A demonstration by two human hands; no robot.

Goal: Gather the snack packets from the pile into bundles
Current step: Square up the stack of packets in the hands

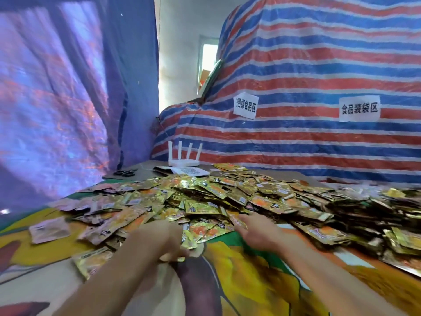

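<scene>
A wide pile of gold and orange snack packets (227, 197) covers the middle and right of the table. My left hand (157, 240) is at the pile's near edge, fingers curled around a few gold packets (189, 242). My right hand (255, 231) lies flat on the cloth at the pile's front, fingertips touching a packet (237, 221). Whether it grips that packet is blurred. One loose gold packet (93, 261) lies left of my left forearm.
A colourful printed cloth (250, 270) covers the table. A white router (184, 159) with several antennas, papers and black scissors (124, 172) sit at the back. A striped tarpaulin (319, 76) with two paper labels rises behind; a blue tarp (57, 99) hangs left.
</scene>
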